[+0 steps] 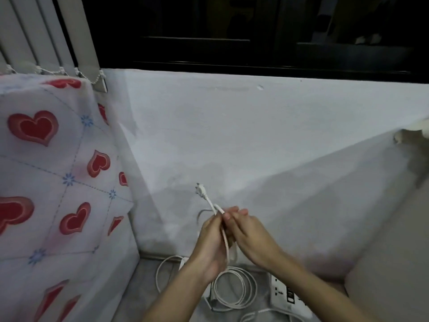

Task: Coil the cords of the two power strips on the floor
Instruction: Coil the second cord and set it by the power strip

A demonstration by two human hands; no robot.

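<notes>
with both hands' fingers (pixel 232 211) pinching the white cord (pixel 226 242) below its plug (pixel 201 190), wind even, untwisted loops.

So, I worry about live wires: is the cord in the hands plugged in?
Unplugged. The plug sticks up free in the air above both hands, left hand, right hand, prongs bare.

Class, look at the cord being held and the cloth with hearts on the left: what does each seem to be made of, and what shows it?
Cord: probably white plastic-sheathed cable, smooth, bending in soft loops. Cloth: seems thin printed woven fabric, matte, draping with folds.
</notes>
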